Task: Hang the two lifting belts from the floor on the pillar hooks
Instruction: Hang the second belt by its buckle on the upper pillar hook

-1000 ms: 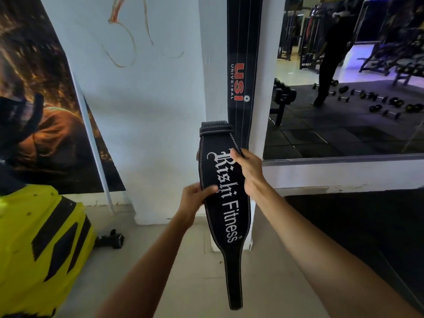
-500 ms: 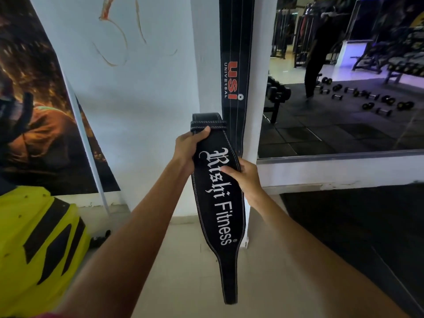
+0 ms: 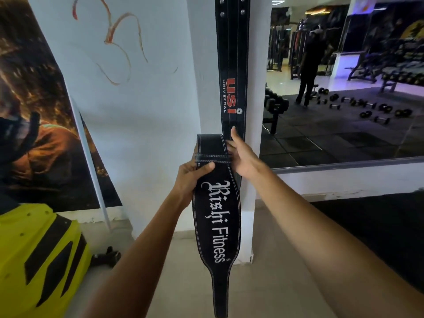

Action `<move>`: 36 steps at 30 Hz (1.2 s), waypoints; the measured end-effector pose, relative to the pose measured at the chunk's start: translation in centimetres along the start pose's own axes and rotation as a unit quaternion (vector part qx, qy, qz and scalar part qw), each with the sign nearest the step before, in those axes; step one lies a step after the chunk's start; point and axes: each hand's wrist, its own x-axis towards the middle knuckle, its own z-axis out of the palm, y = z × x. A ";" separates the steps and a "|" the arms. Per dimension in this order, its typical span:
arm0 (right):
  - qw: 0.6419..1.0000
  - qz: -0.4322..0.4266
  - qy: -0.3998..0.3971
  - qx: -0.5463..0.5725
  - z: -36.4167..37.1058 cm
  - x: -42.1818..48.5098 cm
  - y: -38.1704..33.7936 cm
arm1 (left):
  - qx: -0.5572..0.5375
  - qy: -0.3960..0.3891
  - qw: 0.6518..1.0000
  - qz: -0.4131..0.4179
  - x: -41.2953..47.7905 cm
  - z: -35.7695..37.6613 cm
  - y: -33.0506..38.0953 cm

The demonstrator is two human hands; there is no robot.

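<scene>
- The black "Rishi Fitness" lifting belt (image 3: pixel 216 216) hangs upright in front of the white pillar (image 3: pixel 197 88), held up in both hands, with its narrow tail pointing down toward the tiled floor (image 3: pixel 263 283).
- Its upper end is folded into a loop above a stitched keeper band, and the loop's top edge overlaps the lower end of the belt behind it.
- The left hand (image 3: pixel 191 174) pinches the belt just under the keeper band, thumb across the front face and fingers wrapped behind the left edge.
- The right hand (image 3: pixel 242 154) rests against the loop's right edge with fingers spread apart and extended upward; whether any of them hooks behind the leather is hard to tell.
- The second belt, a black "USI Universal" belt (image 3: pixel 231 65), already hangs flat down the pillar's front face, its top running out of view, so the hook cannot be seen.
- Right of the pillar a wall mirror (image 3: pixel 344 99) reflects dumbbells (image 3: pixel 367 109) scattered on dark matting.
- Left of the pillar a large poster (image 3: pixel 34 111) leans on the wall above a yellow and black machine cover (image 3: pixel 39 260).
</scene>
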 end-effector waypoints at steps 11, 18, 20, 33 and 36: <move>0.995 -0.032 0.052 -0.076 1.5 -1.9 2.1 | 0.125 0.014 0.986 -0.105 1.9 -0.6 2.5; 0.981 -0.043 -0.012 -0.189 0.7 -2.4 2.7 | -0.106 0.112 0.987 -0.053 3.5 -0.5 3.9; 0.981 -0.056 -0.018 -0.185 1.1 -2.3 1.2 | -0.054 0.074 0.996 -0.014 3.1 -0.1 3.9; 0.982 -0.150 0.103 -0.055 3.3 -0.8 -2.1 | -0.009 0.062 0.998 0.014 1.4 4.0 4.8; 0.983 -0.137 0.100 -0.063 3.6 -1.0 -1.6 | 0.022 0.128 0.991 -0.037 2.4 4.0 6.3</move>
